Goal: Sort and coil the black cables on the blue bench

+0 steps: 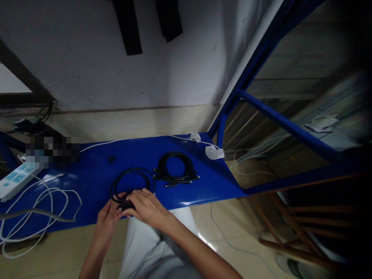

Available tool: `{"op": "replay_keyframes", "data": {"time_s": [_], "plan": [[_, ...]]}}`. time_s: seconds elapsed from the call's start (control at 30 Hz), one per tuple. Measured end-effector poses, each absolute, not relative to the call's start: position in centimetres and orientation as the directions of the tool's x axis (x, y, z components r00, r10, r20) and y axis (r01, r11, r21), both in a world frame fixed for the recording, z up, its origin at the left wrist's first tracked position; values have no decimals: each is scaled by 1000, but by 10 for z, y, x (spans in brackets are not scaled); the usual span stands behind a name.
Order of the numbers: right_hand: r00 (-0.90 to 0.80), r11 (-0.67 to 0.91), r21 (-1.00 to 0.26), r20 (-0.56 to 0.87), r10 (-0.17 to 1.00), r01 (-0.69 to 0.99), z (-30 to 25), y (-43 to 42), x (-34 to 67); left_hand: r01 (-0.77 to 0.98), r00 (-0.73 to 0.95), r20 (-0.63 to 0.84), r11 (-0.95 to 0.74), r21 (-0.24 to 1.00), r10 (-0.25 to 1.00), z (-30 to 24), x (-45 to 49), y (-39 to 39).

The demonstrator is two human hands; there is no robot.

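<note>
"Black cable is lying where, exactly?"

"It's forming a loose loop at the near edge of the blue table."

"Take me across from the left."

"A white power strip is sitting at the far left; I can't tell which of its sockets are holding plugs. White cable is sprawling beside it, partly hanging past the table's front edge. A small black piece is resting farther along, behind the loop."

"And the hands?"

"The left hand is pinching the loop's near side with bent fingers. The right hand is curling over the same strands, gripping them too."

"Beyond them?"

"A second black coil is lying just beside the loop, its plug ends poking outward. White scraps are lying near the table's right end, and a thin white wire is running along the back toward them."

"Any container farther right?"

"Something round with green in it is showing low by a wooden chair; it's too dim to tell whether it's holding anything."
</note>
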State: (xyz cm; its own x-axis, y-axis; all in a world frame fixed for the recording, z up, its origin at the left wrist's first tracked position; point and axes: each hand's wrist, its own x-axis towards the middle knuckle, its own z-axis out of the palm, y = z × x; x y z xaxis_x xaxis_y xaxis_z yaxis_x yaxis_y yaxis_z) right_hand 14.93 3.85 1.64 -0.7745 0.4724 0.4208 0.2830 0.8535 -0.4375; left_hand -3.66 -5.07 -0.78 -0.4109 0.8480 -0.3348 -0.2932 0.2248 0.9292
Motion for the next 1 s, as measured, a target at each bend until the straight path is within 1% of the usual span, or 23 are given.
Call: {"op": "replay_keyframes", "data": {"time_s": [0.07, 0.13, 0.2, 0.3, 0.4, 0.5, 0.57, 0.63, 0.7, 0.77, 0.9, 1.0], "plan": [[-767, 855, -459, 450, 457, 241, 19, 40, 154, -276, -422, -333, 230, 933, 843, -5, -40, -54], [-739, 858, -456, 490, 463, 236, 21, 44, 163, -249, -437, -326, 235, 939, 838, -1, -44, -57], [-701, 848, -445, 505, 503, 289, 22, 51, 176, -186, -460, -329, 273, 944, 825, 2, -51, -60], [-674, 808, -430, 458, 580, 403, 19, 65, 198, -57, -507, -309, 326, 944, 805, 3, -59, -66], [-702, 814, -402, 424, 572, 420, 11, 75, 215, 31, -527, -253, 316, 948, 811, -1, -61, -68], [-720, 824, -398, 418, 554, 403, 5, 80, 226, 96, -534, -169, 258, 961, 829, -7, -59, -66], [-710, 815, -407, 417, 568, 413, 3, 81, 233, 163, -515, -111, 224, 961, 850, -9, -59, -64], [-691, 798, -415, 412, 593, 437, 1, 84, 242, 268, -496, -50, 208, 941, 867, -10, -61, -65], [-678, 781, -419, 400, 617, 463, 0, 88, 252, 401, -494, 16, 211, 891, 869, -9, -65, -66], [-668, 767, -420, 389, 635, 484, -1, 93, 263, 536, -475, 85, 211, 817, 876, -6, -69, -66], [-654, 748, -426, 374, 658, 509, -2, 107, 282, 742, -328, 157, 152, 653, 931, -1, -72, -64], [-636, 731, -413, 364, 680, 544, 1, 117, 287, 852, -224, 275, 50, 521, 935, -5, -72, -60]]}}
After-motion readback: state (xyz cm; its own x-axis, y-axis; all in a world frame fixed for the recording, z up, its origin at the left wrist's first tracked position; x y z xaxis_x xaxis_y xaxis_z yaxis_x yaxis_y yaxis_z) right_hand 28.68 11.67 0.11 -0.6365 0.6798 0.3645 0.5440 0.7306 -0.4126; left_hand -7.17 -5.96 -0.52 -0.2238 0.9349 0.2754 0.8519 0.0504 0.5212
